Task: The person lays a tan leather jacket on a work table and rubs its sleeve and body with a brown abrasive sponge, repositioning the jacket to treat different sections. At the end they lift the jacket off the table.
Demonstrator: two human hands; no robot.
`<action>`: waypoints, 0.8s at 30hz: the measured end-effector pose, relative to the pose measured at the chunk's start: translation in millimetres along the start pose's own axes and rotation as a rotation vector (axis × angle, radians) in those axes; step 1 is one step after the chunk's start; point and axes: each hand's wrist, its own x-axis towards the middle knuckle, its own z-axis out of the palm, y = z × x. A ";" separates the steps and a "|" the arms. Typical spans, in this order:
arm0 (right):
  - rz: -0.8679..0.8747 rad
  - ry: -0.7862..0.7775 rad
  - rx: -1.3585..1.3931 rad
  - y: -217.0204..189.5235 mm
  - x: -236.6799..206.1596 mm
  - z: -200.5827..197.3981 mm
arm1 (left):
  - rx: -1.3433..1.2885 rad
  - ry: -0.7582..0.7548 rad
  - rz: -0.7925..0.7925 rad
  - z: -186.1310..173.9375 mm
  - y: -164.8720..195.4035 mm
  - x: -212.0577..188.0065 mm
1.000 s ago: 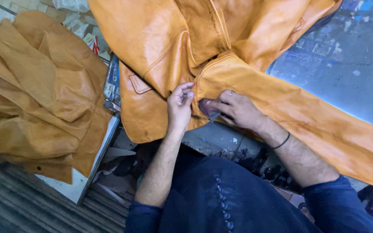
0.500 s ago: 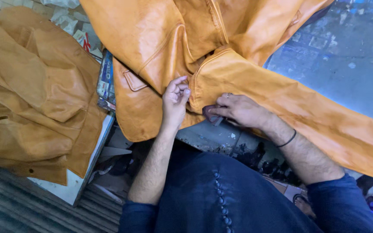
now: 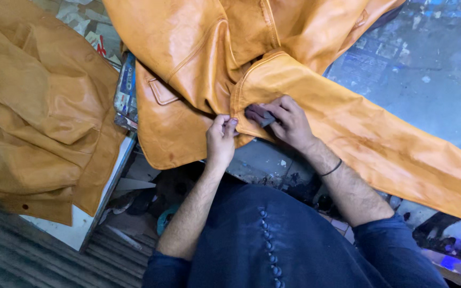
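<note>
Head view: your left hand (image 3: 221,140) pinches the edge of the tan leather jacket (image 3: 198,80) just by the sleeve seam, thumb and fingertips pressed together on the leather. Your right hand (image 3: 286,120), at three o'clock of the left and nearly touching it, is curled around a small dark pad (image 3: 262,118) pressed flat on the sleeve (image 3: 380,144), which runs off toward four o'clock across the stained blue worktop (image 3: 428,69). The step in hand looks like rubbing or finishing the leather at the armhole seam. The next move calls for keeping that pinch taut so the leather lies flat under the pad. A second heap of tan leather (image 3: 33,112) lies well apart at nine o'clock.
</note>
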 end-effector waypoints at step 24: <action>0.523 -0.288 -0.496 -63.2 -86.4 -52.8 | -0.562 -0.109 -0.342 28.7 -18.2 -28.1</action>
